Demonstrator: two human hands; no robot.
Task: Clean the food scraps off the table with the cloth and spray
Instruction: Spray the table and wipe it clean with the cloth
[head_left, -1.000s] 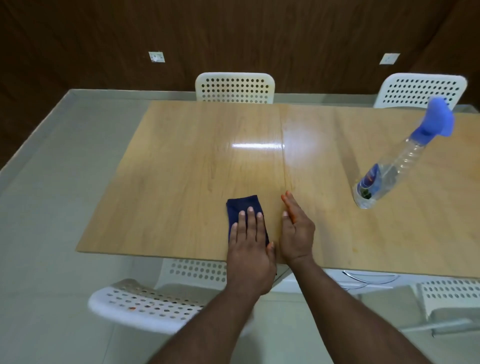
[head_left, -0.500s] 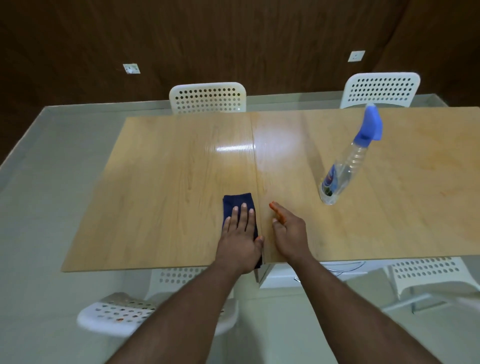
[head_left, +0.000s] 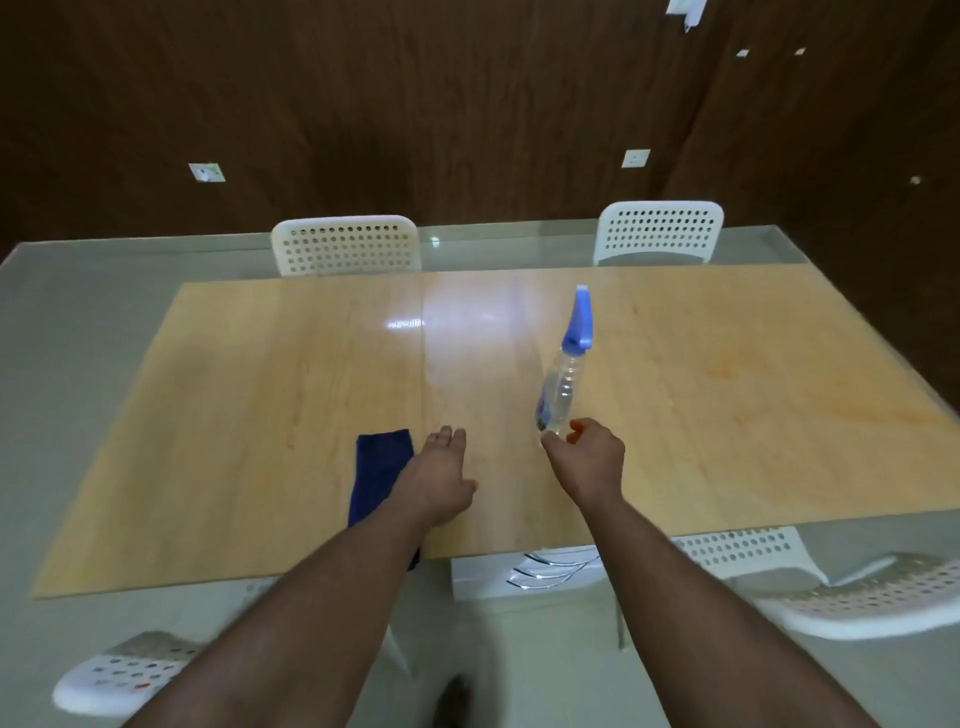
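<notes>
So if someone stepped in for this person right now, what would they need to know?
Left hand: open, fingers straight, lying on the table just right of the dark blue cloth, not holding it.
Right hand: fingers curled loosely, right at the base of the spray bottle, not yet gripping it.
The bottle stands upright mid-table; the cloth lies flat near the front edge.
Done: no scraps are visible on the wood, though the picture is soft.
Left: probably take the bottle, spray, then wipe with the cloth.
</notes>
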